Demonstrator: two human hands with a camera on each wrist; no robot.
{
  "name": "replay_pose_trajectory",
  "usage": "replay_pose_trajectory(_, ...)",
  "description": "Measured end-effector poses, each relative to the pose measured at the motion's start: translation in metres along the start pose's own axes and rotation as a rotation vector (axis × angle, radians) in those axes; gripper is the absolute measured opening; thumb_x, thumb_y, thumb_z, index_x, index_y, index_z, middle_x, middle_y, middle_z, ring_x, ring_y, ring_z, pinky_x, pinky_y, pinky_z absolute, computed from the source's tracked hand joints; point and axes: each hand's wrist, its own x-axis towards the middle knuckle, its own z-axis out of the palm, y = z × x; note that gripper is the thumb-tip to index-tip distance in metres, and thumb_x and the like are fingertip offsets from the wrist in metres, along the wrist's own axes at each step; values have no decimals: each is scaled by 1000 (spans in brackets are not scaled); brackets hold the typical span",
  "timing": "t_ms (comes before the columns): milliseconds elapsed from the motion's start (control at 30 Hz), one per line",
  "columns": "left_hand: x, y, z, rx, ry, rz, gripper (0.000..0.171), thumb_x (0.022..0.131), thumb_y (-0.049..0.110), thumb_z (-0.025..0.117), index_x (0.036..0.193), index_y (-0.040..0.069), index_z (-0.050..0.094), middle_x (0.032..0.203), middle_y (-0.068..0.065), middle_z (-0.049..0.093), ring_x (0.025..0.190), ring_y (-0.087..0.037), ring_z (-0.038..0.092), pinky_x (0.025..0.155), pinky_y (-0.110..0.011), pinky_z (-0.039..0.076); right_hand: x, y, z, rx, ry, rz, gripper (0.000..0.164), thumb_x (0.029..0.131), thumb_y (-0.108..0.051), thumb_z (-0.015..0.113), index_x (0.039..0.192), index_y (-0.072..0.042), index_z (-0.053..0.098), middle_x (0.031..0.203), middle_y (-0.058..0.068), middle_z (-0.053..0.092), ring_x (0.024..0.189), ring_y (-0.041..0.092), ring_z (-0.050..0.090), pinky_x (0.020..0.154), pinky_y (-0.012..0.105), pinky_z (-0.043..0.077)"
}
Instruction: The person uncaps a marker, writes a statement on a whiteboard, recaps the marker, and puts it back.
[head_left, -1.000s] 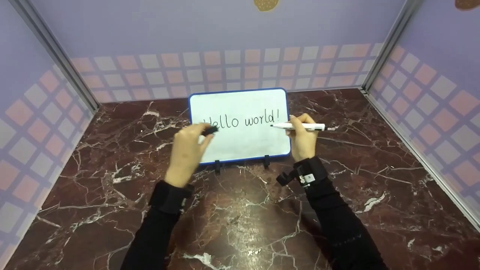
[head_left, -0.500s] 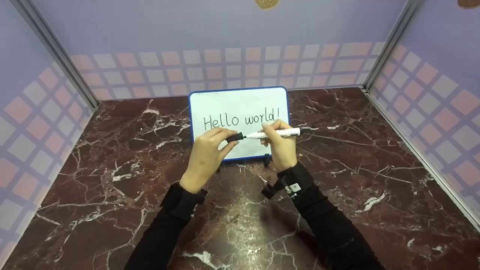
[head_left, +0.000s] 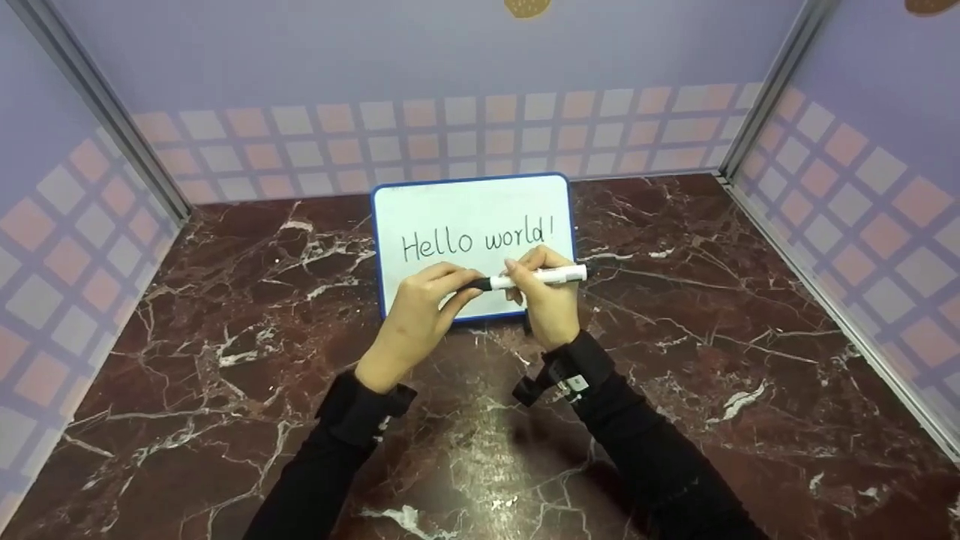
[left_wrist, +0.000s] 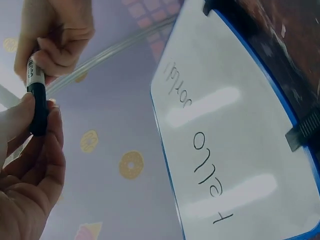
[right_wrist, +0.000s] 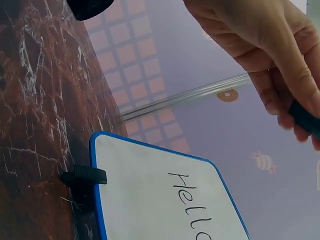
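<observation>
My left hand (head_left: pixel 420 311) pinches a black marker cap (left_wrist: pixel 39 110) between thumb and fingers. The cap covers the tip of a white whiteboard marker (head_left: pixel 541 277), whose barrel my right hand (head_left: pixel 553 304) grips from the other side. In the left wrist view the cap meets the white barrel with the nib hidden inside. Behind both hands stands a blue-framed whiteboard (head_left: pixel 442 206) with "Hello world!" handwritten in black across it. In the right wrist view my left hand shows at the upper right, its fingers round the dark cap.
Black clips (left_wrist: pixel 304 131) support the whiteboard's lower edge. It stands on a dark red marbled tabletop (head_left: pixel 247 420). Purple panels (head_left: pixel 300 60) with pink and white checks enclose the back and sides.
My left hand has moved right with the cap and my right hand left and down with the marker. The bare nib seen half a second ago is now inside the cap.
</observation>
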Motion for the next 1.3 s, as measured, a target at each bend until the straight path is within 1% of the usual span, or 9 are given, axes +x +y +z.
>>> replay_pose_trajectory(367, 1, -1, -7, -157, -78, -82, 22, 92, 16, 68, 104, -1, 75, 96, -14, 76, 85, -24, 72, 77, -35, 60, 3, -7, -5, -154, -216, -144, 32, 84, 8, 61, 64, 12, 36, 63, -8, 59, 46, 6, 55, 41, 17, 44)
replay_pose_trajectory(500, 3, 1, -6, -139, -58, -82, 23, 93, 19, 67, 106, 1, 75, 98, -13, 76, 87, -22, 72, 79, -30, 60, 8, -13, -12, -176, -269, -161, 39, 88, -9, 72, 72, 15, 44, 70, -4, 64, 52, 9, 57, 45, 20, 47)
replay_pose_trajectory(667, 5, 0, -4, -61, 8, -106, 23, 93, 18, 67, 106, 1, 75, 99, -13, 75, 89, -24, 71, 81, -31, 60, 15, -17, -23, -197, -163, -247, 33, 84, -14, 76, 99, 9, 57, 90, 1, 70, 80, 14, 64, 69, 26, 54)
replay_pose_trajectory(733, 5, -1, -4, -21, 33, -116, 22, 93, 17, 66, 105, 0, 75, 99, -14, 74, 90, -25, 71, 82, -33, 60, 17, -17, -29, -306, -98, -373, 35, 79, -8, 78, 106, 6, 59, 98, 4, 70, 94, 17, 64, 84, 30, 53)
replay_pose_trajectory(833, 5, -3, -3, 38, 61, -118, 22, 93, 16, 67, 104, -1, 75, 98, -16, 73, 89, -27, 71, 82, -35, 60, 20, -16, -35, -645, -98, -640, 43, 69, -9, 86, 105, 3, 65, 103, 9, 70, 105, 22, 60, 98, 37, 48)
replay_pose_trajectory(933, 5, -4, -2, 75, 71, -108, 22, 92, 15, 67, 104, -2, 74, 97, -16, 72, 88, -28, 70, 81, -36, 60, 20, -13, -34, -1011, -179, -941, 42, 66, -16, 89, 103, -4, 73, 101, 11, 73, 103, 27, 61, 96, 41, 48)
replay_pose_trajectory(1033, 5, -4, -1, 96, 63, -90, 23, 93, 15, 66, 105, -3, 74, 97, -16, 72, 89, -28, 69, 81, -35, 59, 19, -10, -29, -1206, -255, -1130, 31, 74, -17, 85, 102, -11, 76, 97, 5, 75, 96, 26, 64, 86, 40, 50)
replay_pose_trajectory(1167, 4, -4, -1, 100, 33, -89, 23, 93, 16, 66, 106, -1, 74, 99, -15, 72, 91, -27, 70, 83, -35, 59, 17, -8, -25, -1269, -293, -1195, 19, 79, -10, 79, 98, -9, 77, 92, 4, 75, 87, 23, 64, 79, 35, 53)
replay_pose_trajectory(1300, 2, -10, -6, 139, -33, -172, 43, 94, 27, 65, 128, 0, 64, 121, -18, 68, 109, -31, 66, 99, -39, 54, 20, -11, -29, -1257, -284, -1140, 15, 77, -5, 79, 91, -5, 76, 88, 7, 75, 80, 24, 66, 74, 34, 57)
